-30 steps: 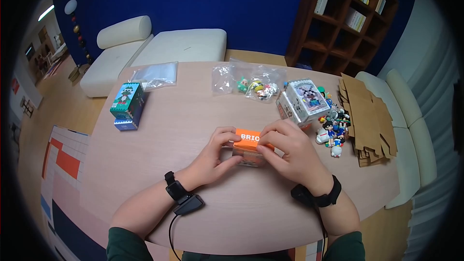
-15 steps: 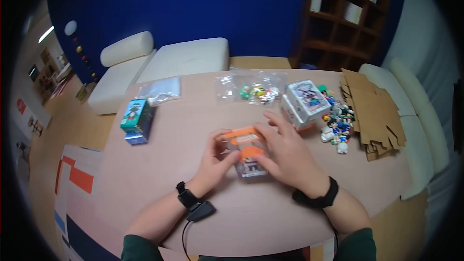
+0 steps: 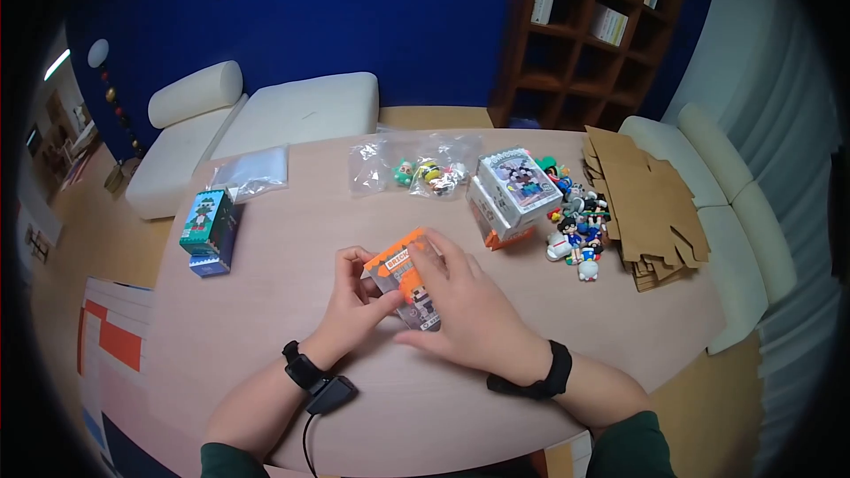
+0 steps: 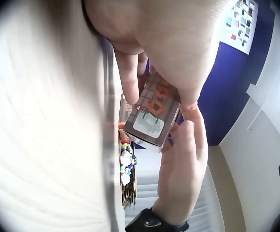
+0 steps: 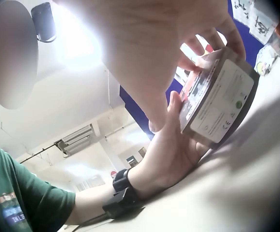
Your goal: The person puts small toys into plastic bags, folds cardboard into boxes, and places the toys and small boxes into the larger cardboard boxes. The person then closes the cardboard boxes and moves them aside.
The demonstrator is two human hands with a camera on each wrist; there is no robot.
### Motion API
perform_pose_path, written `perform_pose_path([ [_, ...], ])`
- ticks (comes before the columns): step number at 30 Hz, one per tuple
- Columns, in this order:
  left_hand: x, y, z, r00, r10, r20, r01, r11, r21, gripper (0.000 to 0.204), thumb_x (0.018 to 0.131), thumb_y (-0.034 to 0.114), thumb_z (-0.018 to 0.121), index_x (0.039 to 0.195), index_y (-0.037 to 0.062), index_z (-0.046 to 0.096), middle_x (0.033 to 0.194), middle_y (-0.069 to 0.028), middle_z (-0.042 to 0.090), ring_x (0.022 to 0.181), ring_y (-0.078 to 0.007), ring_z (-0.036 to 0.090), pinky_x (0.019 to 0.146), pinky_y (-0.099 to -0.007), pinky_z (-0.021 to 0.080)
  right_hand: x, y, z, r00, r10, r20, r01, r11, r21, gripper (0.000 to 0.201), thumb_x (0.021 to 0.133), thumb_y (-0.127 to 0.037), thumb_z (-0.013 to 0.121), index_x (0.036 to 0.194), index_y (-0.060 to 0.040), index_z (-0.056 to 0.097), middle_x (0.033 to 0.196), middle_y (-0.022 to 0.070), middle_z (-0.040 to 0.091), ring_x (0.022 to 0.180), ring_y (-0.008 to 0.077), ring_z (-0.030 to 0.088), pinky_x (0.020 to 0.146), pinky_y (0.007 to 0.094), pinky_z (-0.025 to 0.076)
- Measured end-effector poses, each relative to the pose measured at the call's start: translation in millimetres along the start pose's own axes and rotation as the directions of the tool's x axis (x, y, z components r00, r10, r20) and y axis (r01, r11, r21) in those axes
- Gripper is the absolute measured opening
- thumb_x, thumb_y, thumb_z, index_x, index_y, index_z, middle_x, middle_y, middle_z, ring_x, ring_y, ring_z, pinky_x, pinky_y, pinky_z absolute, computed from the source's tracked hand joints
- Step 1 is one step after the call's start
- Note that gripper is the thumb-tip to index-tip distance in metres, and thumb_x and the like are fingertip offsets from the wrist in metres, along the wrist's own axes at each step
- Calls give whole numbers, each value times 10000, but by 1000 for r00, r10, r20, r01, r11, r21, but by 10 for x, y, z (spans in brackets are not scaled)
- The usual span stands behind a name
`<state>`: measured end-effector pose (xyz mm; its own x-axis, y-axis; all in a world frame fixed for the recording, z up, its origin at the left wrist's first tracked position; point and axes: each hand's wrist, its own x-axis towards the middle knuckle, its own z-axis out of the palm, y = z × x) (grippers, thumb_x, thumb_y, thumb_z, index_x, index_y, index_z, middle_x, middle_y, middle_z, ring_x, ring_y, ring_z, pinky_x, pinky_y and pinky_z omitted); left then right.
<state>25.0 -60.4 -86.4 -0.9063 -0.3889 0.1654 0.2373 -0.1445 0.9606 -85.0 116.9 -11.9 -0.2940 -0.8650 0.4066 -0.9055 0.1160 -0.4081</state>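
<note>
A small orange and grey brick-toy box [image 3: 413,286] with "BRICK" printed on it is held tilted over the table, near its middle. My left hand [image 3: 352,308] grips the box from the left, thumb on the front panel and fingers behind. Along the box's right edge lies my right hand [image 3: 471,312], its fingers extended and touching the box, its thumb near the lower corner. The right wrist view shows a side of the box [image 5: 223,99] with a white printed label. In the left wrist view, another side of the box [image 4: 152,116] bears a pale shape.
Two white-and-orange boxes [image 3: 521,184] stand to the right, beside a pile of small figures [image 3: 575,228] and flattened cardboard [image 3: 651,208]. Clear bags with figures [image 3: 429,174] lie at the back. Stacked green and blue boxes [image 3: 208,226] and plastic bags [image 3: 252,170] are at left.
The box has turned from showing its orange top to showing its printed front, now slanted. My right hand has moved from pinching the top to lying along its right edge. The head view has shifted.
</note>
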Motion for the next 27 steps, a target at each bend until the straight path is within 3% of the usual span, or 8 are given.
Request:
perform_pose_path([
  [6,-10,-45,-18,995,12,97,0,993,-122,599,961,70,644,1396,143,238,1339,-116,388,1130,-233,614,906,-386,603,88,60,-145,998,-25,-52,27,999,34,689,721,-126,775,1344,-48,491,1433,231,382,1284,423,474,1043,475,457],
  [10,15,-89,-62,990,8,144,-7,1000,-12,578,1041,164,540,1507,160,199,1347,-139,407,1115,-236,611,943,-386,567,207,311,-557,877,-35,-480,-21,994,-110,620,731,-91,726,1319,-58,532,1421,204,390,1276,408,480,1057,456,444],
  [11,28,-96,-74,991,15,136,-12,1000,-18,578,1041,164,540,1507,160,199,1347,-139,407,1115,-236,611,943,-386,567,228,388,-636,880,-43,-473,-13,993,-114,620,731,-91,726,1319,-58,532,1421,204,390,1276,408,480,1057,456,444],
  [13,51,-104,-86,993,-63,101,64,998,-4,453,1070,160,475,1476,111,283,1330,-135,437,1094,-211,615,918,-357,563,256,529,-761,774,13,-633,-95,991,-97,575,770,-94,705,1323,-43,555,1398,188,417,1271,394,483,1060,444,439],
  [17,69,-123,-91,991,-96,98,99,995,-27,384,1081,165,449,1440,71,352,1308,-129,464,1077,-191,617,905,-339,560,248,876,-746,814,84,-575,-156,985,-78,571,802,-129,720,1343,-33,564,1410,194,429,1276,399,480,1072,456,427],
  [19,61,-114,-82,989,-93,117,93,996,7,360,1081,161,448,1421,64,381,1303,-125,473,1061,-183,623,903,-329,556,204,954,-694,942,169,-291,-244,938,-246,625,805,-191,768,1368,-30,550,1448,206,425,1302,407,462,1083,480,415],
  [23,48,-92,-69,991,-107,86,110,994,-27,397,1068,212,505,1421,59,404,1304,-104,503,1055,-155,627,893,-303,542,184,831,-743,916,291,-278,-362,898,-252,753,755,-263,841,1422,-112,526,1492,274,354,1381,439,395,1112,515,391],
  [27,63,-73,-58,989,-110,97,108,994,19,391,1060,162,503,1421,58,396,1306,-115,496,1046,-166,632,898,-311,546,164,888,-719,905,339,-255,-388,905,-174,791,731,-207,829,1446,-139,496,1452,294,360,1317,481,462,1068,497,452],
])
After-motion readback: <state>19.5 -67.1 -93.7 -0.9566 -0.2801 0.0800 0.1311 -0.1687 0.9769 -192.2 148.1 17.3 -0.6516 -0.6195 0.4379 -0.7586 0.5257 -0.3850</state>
